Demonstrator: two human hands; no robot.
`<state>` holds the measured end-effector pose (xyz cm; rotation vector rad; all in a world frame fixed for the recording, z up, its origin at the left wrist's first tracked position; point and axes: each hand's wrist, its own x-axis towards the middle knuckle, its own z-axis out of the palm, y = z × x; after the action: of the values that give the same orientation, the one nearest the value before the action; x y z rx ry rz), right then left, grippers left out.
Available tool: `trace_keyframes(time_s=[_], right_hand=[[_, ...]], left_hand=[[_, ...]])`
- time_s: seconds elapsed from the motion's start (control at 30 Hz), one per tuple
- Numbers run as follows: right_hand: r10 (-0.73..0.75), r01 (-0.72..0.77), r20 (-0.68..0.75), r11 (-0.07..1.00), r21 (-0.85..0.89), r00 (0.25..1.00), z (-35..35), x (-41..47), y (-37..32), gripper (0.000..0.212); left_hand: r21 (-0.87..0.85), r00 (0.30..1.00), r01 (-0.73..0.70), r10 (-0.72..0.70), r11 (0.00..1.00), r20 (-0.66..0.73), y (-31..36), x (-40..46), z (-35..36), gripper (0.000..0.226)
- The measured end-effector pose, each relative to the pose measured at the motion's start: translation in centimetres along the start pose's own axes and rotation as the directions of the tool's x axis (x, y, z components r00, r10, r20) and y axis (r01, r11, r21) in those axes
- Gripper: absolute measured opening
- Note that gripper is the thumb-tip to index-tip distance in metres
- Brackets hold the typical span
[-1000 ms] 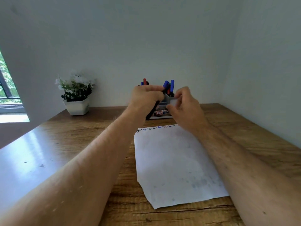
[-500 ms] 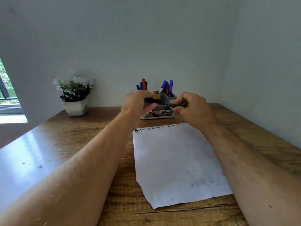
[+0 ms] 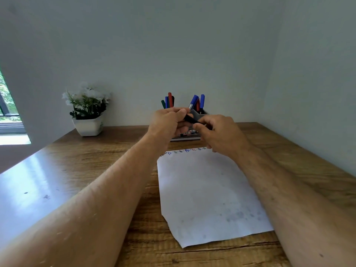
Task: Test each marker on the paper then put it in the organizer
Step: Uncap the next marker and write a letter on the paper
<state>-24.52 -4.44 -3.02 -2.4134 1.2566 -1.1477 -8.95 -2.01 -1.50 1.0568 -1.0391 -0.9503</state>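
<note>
both hands on a black marker [image 3: 189, 118] above the paper's [image 3: 208, 193] far edge | left hand [image 3: 169, 121] grips the body, right hand [image 3: 217, 132] pinches its end | scribbles already line that edge, organizer [image 3: 200, 112] looks pretty full | probably near done

Hands hide most of organizer [image 3: 200, 113] & black marker [image 3: 189, 118]; label unreadable.

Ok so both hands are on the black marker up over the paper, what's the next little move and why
Probably pull the hands apart to uncap it. The left hand and right hand each grip one end of the black marker, which is held in the air above the paper. The scribble row along the top edge has room near its right end, so lower the tip there next.
</note>
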Motion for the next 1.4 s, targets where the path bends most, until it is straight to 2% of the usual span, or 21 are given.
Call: trace_keyframes(time_s=[0.2,0.47,0.6,0.7,0.8,0.87,0.97,1.0,1.07,1.2,1.27,1.4], right_hand=[[-0.038,0.037,-0.018,0.998,-0.052,0.999,-0.1,-0.2,0.1,0.022],[0.014,-0.015,0.009,0.996,0.088,1.000,-0.5,-0.1,-0.2,0.034],[0.015,-0.015,0.008,1.000,0.012,1.000,-0.8,0.0,-0.2,0.039],[0.039,-0.040,-0.012,0.998,-0.058,0.999,-0.9,0.2,-0.2,0.048],[0.035,-0.036,-0.035,0.999,-0.036,0.999,-0.9,0.2,-0.1,0.052],[0.028,-0.029,-0.059,0.999,-0.018,0.998,-0.9,0.1,0.1,0.048],[0.036,-0.038,-0.115,0.999,-0.014,0.993,-1.3,-0.1,0.2,0.034],[0.058,-0.054,-0.148,0.998,0.031,0.987,-1.4,0.0,0.1,0.030],[0.134,-0.088,-0.195,0.970,0.226,0.972,-1.5,0.2,0.1,0.025],[0.198,-0.091,-0.134,0.823,0.561,0.971,-1.5,0.4,-0.4,0.026],[0.207,-0.096,-0.095,0.752,0.652,0.974,-1.7,0.2,-0.6,0.026],[0.228,-0.109,-0.066,0.672,0.732,0.971,-1.9,0.2,-0.5,0.025]], left_hand=[[0.010,0.999,0.048,-0.048,0.999,0.001,-0.2,-0.3,0.3,0.022],[-0.017,0.998,0.056,-0.056,0.998,0.016,-0.3,-0.5,0.5,0.020],[-0.013,0.998,0.058,-0.058,0.998,0.007,-0.5,-0.5,0.6,0.020],[-0.070,0.998,0.066,-0.067,0.995,-0.021,-0.2,-0.5,0.3,0.021],[-0.175,0.997,0.079,-0.082,0.981,-0.011,0.2,-0.6,0.0,0.021],[-0.245,0.996,0.076,-0.085,0.967,-0.025,0.3,-0.4,-0.2,0.019],[-0.327,0.988,0.057,-0.099,0.943,-0.115,0.3,0.0,-0.6,0.015],[-0.362,0.985,0.050,-0.106,0.931,-0.138,0.4,0.2,-0.7,0.012],[-0.446,0.983,0.047,-0.121,0.894,-0.139,0.5,0.3,-0.8,0.010],[-0.579,0.985,0.112,-0.167,0.807,-0.041,0.8,0.3,-0.8,0.020],[-0.597,0.981,0.132,-0.191,0.791,-0.036,1.0,0.5,-0.9,0.029],[-0.516,0.987,0.133,-0.159,0.846,-0.006,1.0,0.6,-0.8,0.039]])
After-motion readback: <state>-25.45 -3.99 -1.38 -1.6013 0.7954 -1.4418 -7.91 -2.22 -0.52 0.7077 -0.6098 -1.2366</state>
